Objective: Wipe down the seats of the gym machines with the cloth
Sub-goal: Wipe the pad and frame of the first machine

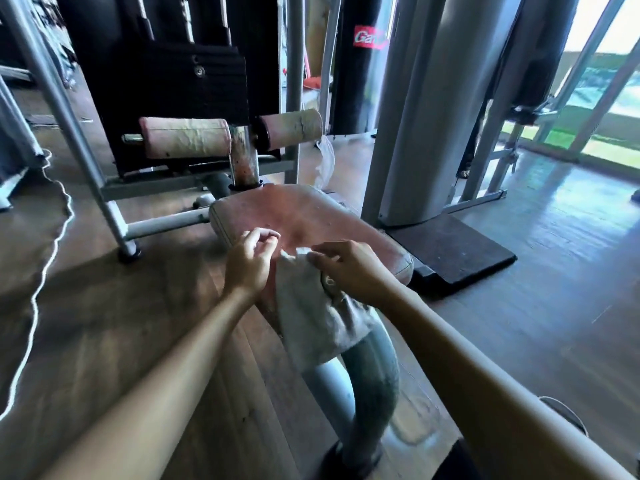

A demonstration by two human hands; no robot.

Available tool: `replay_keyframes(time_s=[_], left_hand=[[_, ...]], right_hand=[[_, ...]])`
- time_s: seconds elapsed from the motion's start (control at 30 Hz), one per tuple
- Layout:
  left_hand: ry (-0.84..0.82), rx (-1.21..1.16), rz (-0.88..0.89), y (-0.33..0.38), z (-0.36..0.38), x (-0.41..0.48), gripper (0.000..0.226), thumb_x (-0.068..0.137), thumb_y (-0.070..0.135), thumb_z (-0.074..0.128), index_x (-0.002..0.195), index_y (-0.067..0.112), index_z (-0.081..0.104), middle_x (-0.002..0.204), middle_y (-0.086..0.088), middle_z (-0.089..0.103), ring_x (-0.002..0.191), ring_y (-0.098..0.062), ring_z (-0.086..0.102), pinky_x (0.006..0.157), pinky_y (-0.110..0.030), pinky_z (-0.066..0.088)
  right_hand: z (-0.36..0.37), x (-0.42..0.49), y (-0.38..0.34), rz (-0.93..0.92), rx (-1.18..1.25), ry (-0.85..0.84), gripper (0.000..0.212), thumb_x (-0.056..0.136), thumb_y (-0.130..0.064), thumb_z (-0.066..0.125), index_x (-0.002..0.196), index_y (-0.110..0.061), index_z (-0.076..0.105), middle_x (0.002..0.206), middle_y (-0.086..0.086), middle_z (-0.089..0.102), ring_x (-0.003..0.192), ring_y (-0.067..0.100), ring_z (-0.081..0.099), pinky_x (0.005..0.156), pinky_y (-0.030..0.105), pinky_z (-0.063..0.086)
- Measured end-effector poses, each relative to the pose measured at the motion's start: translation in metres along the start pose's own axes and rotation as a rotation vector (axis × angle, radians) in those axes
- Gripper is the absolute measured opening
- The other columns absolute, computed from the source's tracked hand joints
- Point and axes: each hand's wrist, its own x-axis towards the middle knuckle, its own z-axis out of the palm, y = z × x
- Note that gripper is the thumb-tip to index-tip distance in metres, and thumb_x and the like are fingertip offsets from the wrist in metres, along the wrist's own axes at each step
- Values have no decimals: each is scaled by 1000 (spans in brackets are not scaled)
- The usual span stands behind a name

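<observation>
A worn pink padded seat (298,216) of a gym machine lies in the middle of the view. A grey cloth (315,317) hangs over the seat's near edge and down toward the curved grey frame tube (374,375). My right hand (349,271) pinches the cloth's top edge between fingers and thumb. My left hand (251,261) hovers just left of the cloth above the seat's near-left corner, fingers curled and apart, holding nothing.
Two pink roller pads (187,136) sit on a rusty post (244,157) behind the seat. A dark weight stack (194,81) and grey frame legs (69,116) stand at the back left. A wide grey column (415,109) on a black mat (457,251) rises to the right. A white cord (45,268) trails on the wooden floor.
</observation>
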Motion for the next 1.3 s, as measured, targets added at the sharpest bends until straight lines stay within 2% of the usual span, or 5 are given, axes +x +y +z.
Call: replay_keyframes(time_s=[0.3, 0.73, 0.93, 1.03, 1.3], left_hand=[[-344, 568, 225, 32, 18, -59, 87, 67, 78, 30, 136, 30, 53, 142, 6, 50, 138, -22, 41, 120, -52, 21], [-261, 437, 152, 11, -24, -36, 38, 80, 14, 67, 117, 11, 62, 122, -5, 62, 113, -28, 56, 90, -22, 33], [-62, 163, -17, -10, -32, -65, 68, 78, 42, 73, 135, 9, 57, 136, -4, 53, 128, -19, 50, 108, -21, 35], [13, 96, 44, -16, -34, -72, 58, 82, 15, 81, 134, 7, 58, 134, -5, 55, 129, -21, 52, 107, -14, 33], [136, 415, -156, -59, -113, -105, 44, 65, 26, 91, 104, 22, 72, 89, 5, 65, 77, -15, 62, 58, -16, 37]], right_hand=[[18, 5, 61, 134, 235, 191, 24, 99, -22, 58, 116, -22, 75, 122, -3, 70, 120, 20, 57, 108, 35, 40], [24, 10, 69, 80, 140, 187, 20, 97, -28, 64, 112, -27, 77, 121, -6, 66, 119, 20, 48, 96, 20, 29], [27, 20, 39, 154, 81, 73, 21, 96, -43, 60, 114, -43, 70, 119, -8, 53, 128, 25, 40, 113, 38, 23], [39, 20, 23, 147, -14, 97, 25, 95, -47, 57, 117, -43, 70, 128, -5, 53, 127, 23, 37, 109, 38, 20], [60, 17, 7, -112, -167, 66, 25, 97, -45, 52, 118, -45, 67, 128, -10, 55, 124, 21, 42, 101, 38, 27]])
